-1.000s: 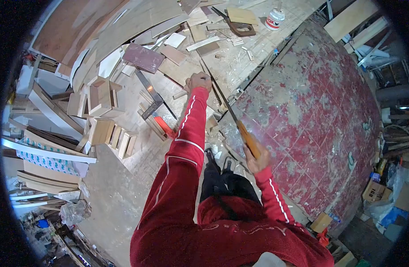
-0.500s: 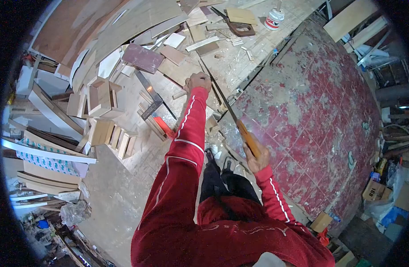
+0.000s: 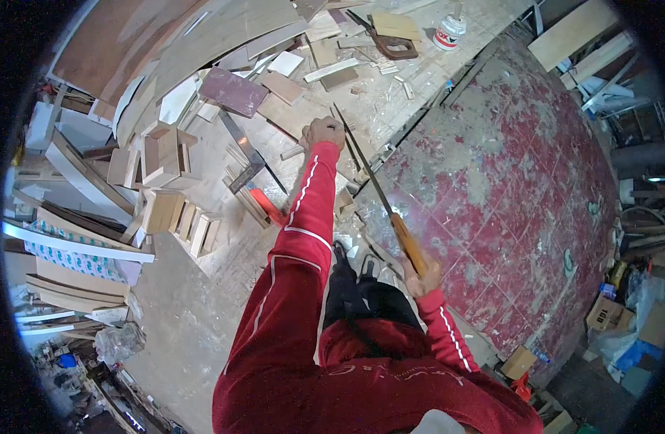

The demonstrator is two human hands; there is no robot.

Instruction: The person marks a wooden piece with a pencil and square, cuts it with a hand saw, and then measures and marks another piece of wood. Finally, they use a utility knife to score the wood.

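Observation:
My right hand grips the orange-brown wooden handle of a handsaw. Its long narrow blade slants up and away, with the tip just to the right of my left hand. That hand is closed and pressed down at the bench, over a pale wooden strip whose end sticks out left of the wrist. The fingers hide most of the strip, and where the saw teeth meet the wood is hard to make out. A metal square lies left of my left forearm, near a red-orange tool part.
Small wooden box frames stand at the left of the workbench. A maroon block, offcuts, a second handsaw and a white tub lie farther back. Beyond the bench edge is a worn red tiled floor.
My right hand has drawn the saw back toward my body and slightly right, so the blade tip sits nearer my left hand. My left hand has stayed nearly still.

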